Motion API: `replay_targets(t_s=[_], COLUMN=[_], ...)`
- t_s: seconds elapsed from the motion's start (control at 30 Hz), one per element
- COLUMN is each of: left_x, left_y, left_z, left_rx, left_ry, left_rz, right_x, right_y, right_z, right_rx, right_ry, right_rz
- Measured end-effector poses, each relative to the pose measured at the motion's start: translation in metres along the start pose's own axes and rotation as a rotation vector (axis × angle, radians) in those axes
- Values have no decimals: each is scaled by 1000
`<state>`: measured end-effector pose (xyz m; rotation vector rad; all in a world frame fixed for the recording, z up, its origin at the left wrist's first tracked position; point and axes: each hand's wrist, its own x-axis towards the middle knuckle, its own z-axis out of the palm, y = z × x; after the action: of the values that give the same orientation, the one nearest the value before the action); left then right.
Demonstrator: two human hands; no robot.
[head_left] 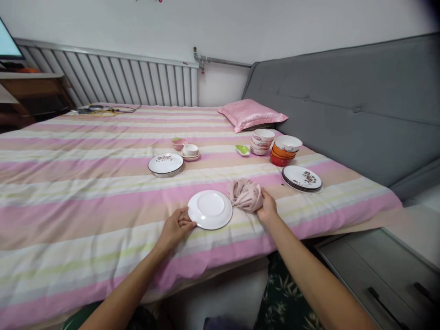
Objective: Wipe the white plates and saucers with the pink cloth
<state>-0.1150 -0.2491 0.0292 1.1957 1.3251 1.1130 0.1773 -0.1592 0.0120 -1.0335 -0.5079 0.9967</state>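
Note:
My left hand grips the left rim of a white plate, whose underside with its foot ring faces me. Bunched up in my right hand is a pale pink cloth, which meets the plate's right edge. Beyond my left hand lies a stack of white plates with dark rims and a brown pattern. Another stack of patterned plates lies to the right of the cloth.
Stacked bowls and orange-red bowls stand at the right, by a green leaf-shaped dish. Small white bowls and a pink bowl sit mid-bed. A pink pillow leans near the grey headboard. Cables lie far left.

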Motion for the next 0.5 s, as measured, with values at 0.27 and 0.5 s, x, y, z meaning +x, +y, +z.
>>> replay_targets(t_s=[0.27, 0.5], left_x=[-9, -22], left_y=[-3, -4], left_z=[4, 6], left_rx=[17, 514], left_ry=[19, 153], left_rz=[52, 233], right_x=[30, -64], right_y=[-92, -37], right_z=[41, 62], right_rx=[-5, -800], right_ry=[86, -696], right_rz=[-397, -601])
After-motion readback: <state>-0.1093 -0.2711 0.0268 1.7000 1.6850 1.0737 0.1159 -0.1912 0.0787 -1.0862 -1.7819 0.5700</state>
